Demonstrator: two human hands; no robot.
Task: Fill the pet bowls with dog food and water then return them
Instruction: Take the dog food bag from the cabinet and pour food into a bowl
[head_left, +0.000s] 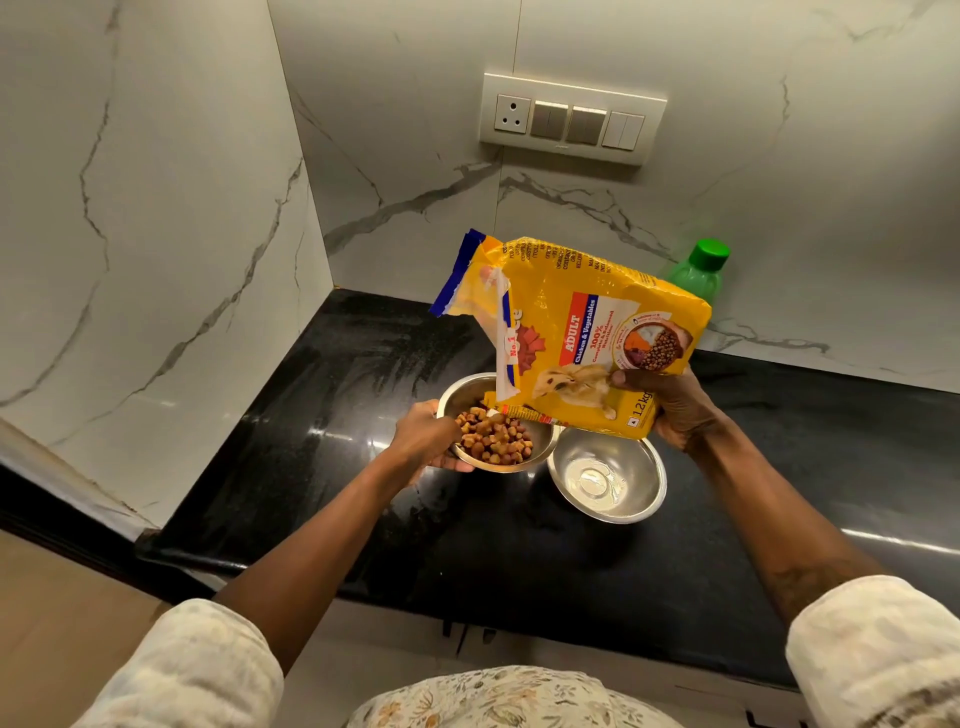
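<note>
Two steel pet bowls stand side by side on the black countertop (363, 519). The left bowl (467, 389) holds a heap of brown kibble (496, 439), and my left hand (426, 439) grips its near left rim. The right bowl (608, 480) has nothing in it. My right hand (670, 405) holds a yellow dog food bag (576, 332) by its bottom end, tipped on its side above both bowls. The bag's torn open end hangs down over the left bowl. A green-capped bottle (698, 273) stands behind the bag, mostly hidden by it.
The counter sits in a corner between two marble walls, left and back. A switch panel with a socket (571, 119) is mounted on the back wall above the bag. The counter's front edge runs just ahead of my body.
</note>
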